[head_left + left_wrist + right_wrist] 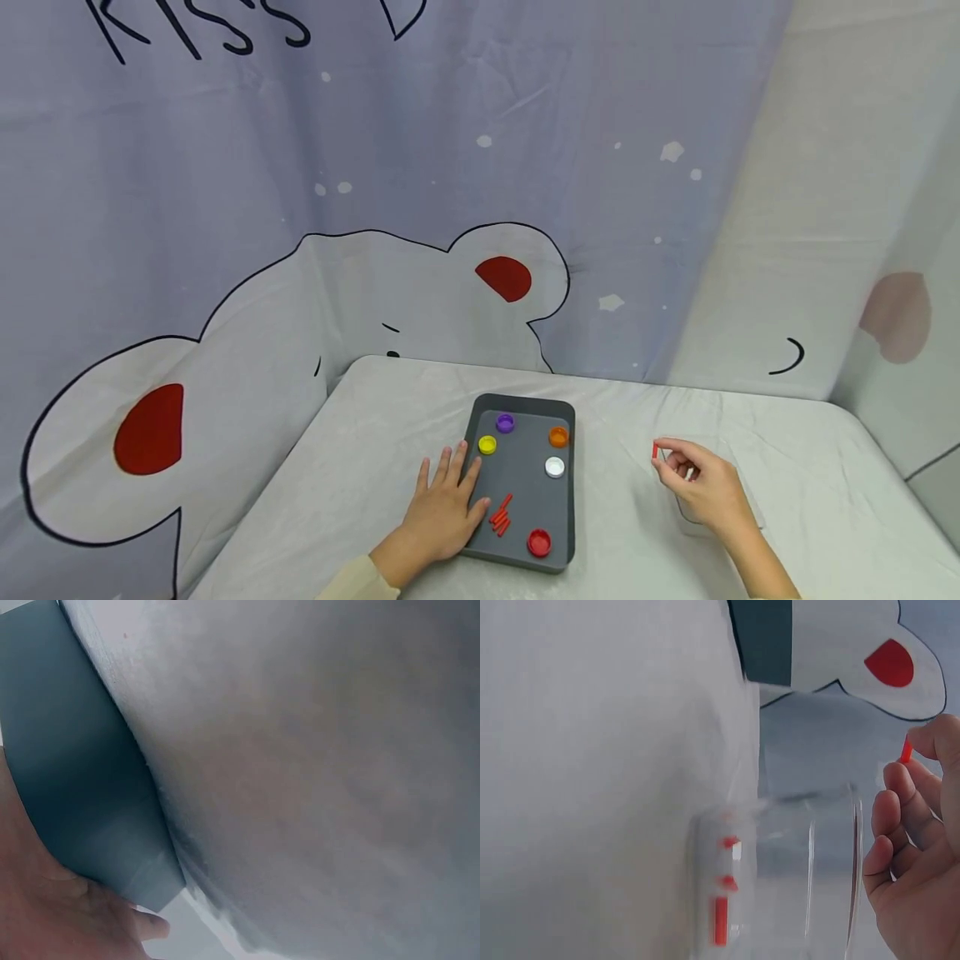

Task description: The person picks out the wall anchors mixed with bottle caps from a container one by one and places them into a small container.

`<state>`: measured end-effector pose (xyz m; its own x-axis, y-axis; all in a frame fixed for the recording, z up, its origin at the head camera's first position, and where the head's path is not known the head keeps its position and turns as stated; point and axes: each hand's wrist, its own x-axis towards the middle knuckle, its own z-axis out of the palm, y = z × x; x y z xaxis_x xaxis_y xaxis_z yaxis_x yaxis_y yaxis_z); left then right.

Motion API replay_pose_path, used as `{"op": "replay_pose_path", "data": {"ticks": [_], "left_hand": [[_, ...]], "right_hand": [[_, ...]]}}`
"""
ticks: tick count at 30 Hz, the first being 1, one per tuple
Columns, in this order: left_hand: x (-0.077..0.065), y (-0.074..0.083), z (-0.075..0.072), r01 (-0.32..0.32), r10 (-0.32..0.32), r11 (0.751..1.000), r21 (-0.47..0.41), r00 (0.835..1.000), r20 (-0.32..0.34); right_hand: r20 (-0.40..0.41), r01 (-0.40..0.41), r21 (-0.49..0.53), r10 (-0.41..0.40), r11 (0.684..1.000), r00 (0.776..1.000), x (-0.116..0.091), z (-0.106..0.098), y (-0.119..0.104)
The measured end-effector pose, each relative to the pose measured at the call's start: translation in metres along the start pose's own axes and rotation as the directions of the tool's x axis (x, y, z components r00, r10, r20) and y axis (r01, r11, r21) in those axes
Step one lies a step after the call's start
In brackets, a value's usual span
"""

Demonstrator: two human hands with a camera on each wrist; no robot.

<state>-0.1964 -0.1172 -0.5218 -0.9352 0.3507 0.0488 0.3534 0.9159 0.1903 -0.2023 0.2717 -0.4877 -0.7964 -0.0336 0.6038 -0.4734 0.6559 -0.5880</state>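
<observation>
Between thumb and forefinger, my right hand (705,483) pinches a small red stick (655,451), held above the table. Just below that hand stands a clear plastic container (784,870) with more red sticks (721,921) inside, mostly hidden by the hand in the head view. My left hand (442,510) rests with spread, straight fingers on the left rim of a grey tray (519,479). Several red sticks (500,518) lie in the tray's near part, beside a round red cap (539,543). The left wrist view shows mainly the tray's outer wall (82,750) and blurred cloth.
Also in the tray are a purple cap (506,423), a yellow cap (487,445), an orange cap (558,437) and a white cap (554,467). White cloth (615,517) covers the table. A printed curtain (420,150) hangs behind it.
</observation>
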Motion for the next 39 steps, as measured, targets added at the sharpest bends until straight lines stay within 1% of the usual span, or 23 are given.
{"op": "replay_pose_path", "data": {"ticks": [4,7,11,13,18,22,25,31,39], "left_hand": [[-0.001,0.001,-0.001,-0.001,0.001,1.0,-0.001,1.0,0.001],[0.0,-0.001,0.001,0.004,-0.004,1.0,0.015,1.0,-0.009],[0.001,-0.003,0.005,0.003,-0.003,1.0,0.019,1.0,-0.024],[0.001,-0.003,0.005,-0.001,0.001,1.0,0.015,1.0,-0.028],[-0.001,-0.001,0.003,0.003,-0.003,1.0,0.017,1.0,-0.021],[-0.001,0.0,0.0,0.012,-0.012,1.0,0.016,1.0,-0.008],[-0.001,0.0,0.0,0.013,-0.013,1.0,0.018,1.0,-0.005],[0.0,-0.003,0.005,0.007,-0.007,1.0,0.029,1.0,-0.024],[-0.001,-0.002,0.004,0.007,-0.006,0.999,0.032,1.0,-0.023]], "right_hand": [[0.032,-0.09,-0.028,0.091,0.996,0.995,-0.004,-0.016,0.008],[0.036,-0.128,-0.069,0.13,0.989,0.991,-0.006,-0.026,0.013],[0.019,-0.116,-0.113,0.119,0.987,0.993,-0.008,-0.035,0.02],[0.02,-0.117,-0.115,0.12,0.987,0.993,-0.01,-0.038,0.023],[0.032,-0.153,-0.143,0.159,0.978,0.987,-0.013,-0.049,0.031],[0.028,-0.163,-0.164,0.17,0.973,0.985,-0.014,-0.056,0.037],[0.022,-0.16,-0.166,0.166,0.973,0.986,-0.015,-0.059,0.042],[0.01,-0.159,-0.168,0.163,0.973,0.987,-0.014,-0.061,0.048],[0.013,-0.162,-0.181,0.167,0.97,0.986,-0.014,-0.062,0.054]]}}
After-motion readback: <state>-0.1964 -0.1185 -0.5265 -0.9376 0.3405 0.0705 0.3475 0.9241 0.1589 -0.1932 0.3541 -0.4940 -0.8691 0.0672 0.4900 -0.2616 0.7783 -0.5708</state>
